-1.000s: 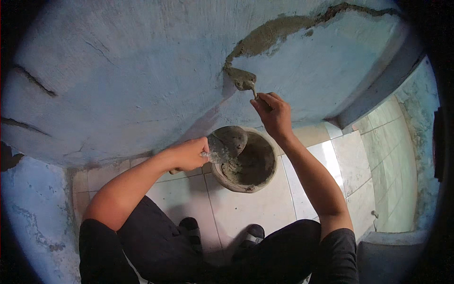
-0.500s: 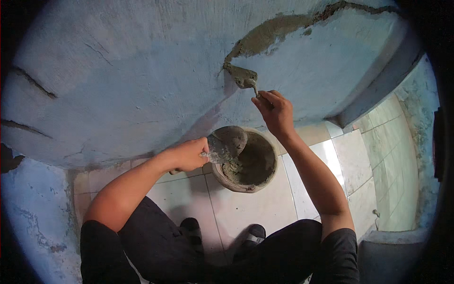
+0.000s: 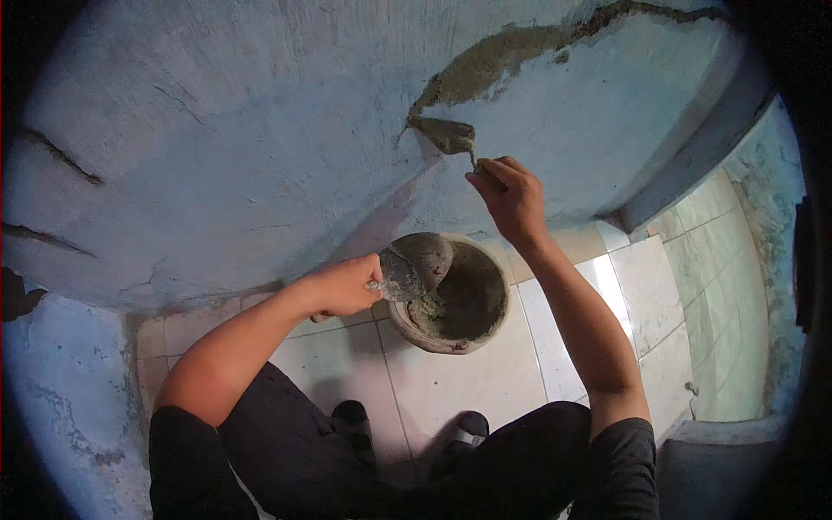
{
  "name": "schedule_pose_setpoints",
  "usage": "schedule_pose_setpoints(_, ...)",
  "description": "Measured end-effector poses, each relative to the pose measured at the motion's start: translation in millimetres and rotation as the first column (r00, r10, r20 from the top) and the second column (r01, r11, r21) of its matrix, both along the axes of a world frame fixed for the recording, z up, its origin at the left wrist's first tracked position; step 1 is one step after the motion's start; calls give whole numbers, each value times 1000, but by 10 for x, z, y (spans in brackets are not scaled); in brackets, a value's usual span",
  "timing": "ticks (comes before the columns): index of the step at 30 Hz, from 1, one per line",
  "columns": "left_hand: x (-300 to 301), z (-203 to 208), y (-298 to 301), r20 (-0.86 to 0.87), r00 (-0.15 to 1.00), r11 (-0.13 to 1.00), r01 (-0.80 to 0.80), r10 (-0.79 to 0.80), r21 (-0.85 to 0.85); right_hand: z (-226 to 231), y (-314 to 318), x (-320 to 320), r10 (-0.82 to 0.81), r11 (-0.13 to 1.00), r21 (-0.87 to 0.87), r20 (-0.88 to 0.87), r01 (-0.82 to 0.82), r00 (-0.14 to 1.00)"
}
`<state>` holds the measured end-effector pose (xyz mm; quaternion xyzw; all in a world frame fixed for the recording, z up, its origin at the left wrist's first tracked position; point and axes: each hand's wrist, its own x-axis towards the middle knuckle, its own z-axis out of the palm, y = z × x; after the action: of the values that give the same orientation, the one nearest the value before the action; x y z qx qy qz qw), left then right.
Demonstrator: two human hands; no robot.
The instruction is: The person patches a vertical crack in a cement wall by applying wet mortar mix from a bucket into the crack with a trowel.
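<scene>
A trowel (image 3: 447,136) is gripped by the right hand (image 3: 515,199) against the wall (image 3: 295,156), a broad tool (image 3: 418,260) by the left hand (image 3: 347,284) over the bucket (image 3: 455,345), presumably for drips.

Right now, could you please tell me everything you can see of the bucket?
The bucket is round and open, with a pale rim and a darker inside smeared grey; its material is unclear. A clump of what looks like mortar sits inside at left. It stands upright on the tiled floor, close to the blue wall. The broad trowel in the left hand overlaps its upper-left edge; contact is unclear.
</scene>
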<state>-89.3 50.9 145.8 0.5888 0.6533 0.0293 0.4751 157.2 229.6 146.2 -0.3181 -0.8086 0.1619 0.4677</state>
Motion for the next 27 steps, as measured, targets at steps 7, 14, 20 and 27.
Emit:
schedule_pose_setpoints(7, -12, -42, 4, 1, 1000, 1000, -2, 2, 12, 225, 67, 53, -53, 996, 63, -62, 57, 997)
schedule_pose_setpoints(14, -12, -21, 11, 23, 999, 1000, 24, -25, 12, 119, 19, 51, 83, 997, -8, 20, -83, 996)
schedule_pose_setpoints(20, -45, -95, 9, 40, 998, 996, 43, -46, 73, 96, 56, 86, 56, 998, -10, 64, -56, 996)
schedule_pose_setpoints(27, -67, -185, 7, 13, 999, 997, 37, -38, 71, 121, 59, 43, 18, 1000, 6, 13, -18, 1000)
